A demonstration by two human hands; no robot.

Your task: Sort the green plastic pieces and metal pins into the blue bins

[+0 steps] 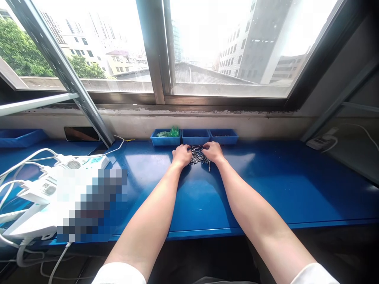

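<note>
A loose pile of small, dark, shiny screw-like metal pieces (pixel 196 155) lies on the blue tabletop (pixel 207 197), close to the bins. At its left side, my left hand (pixel 181 154) has curled fingers closed on the edge pieces. My right hand (pixel 214 151) reaches in from the other side, thumb and fingers bent around pieces there. One or more pieces stick out toward me below the right hand. Fingertips of both hands are partly hidden by the hands and pile.
Behind the pile stand three joined blue bins: the left bin (pixel 156 141) holds green plastic, the middle bin (pixel 195 140) and right bin (pixel 229 137) sit beside it. Power strips with white plugs (pixel 47 189) and cables crowd the left. A metal post (pixel 85 106) rises there.
</note>
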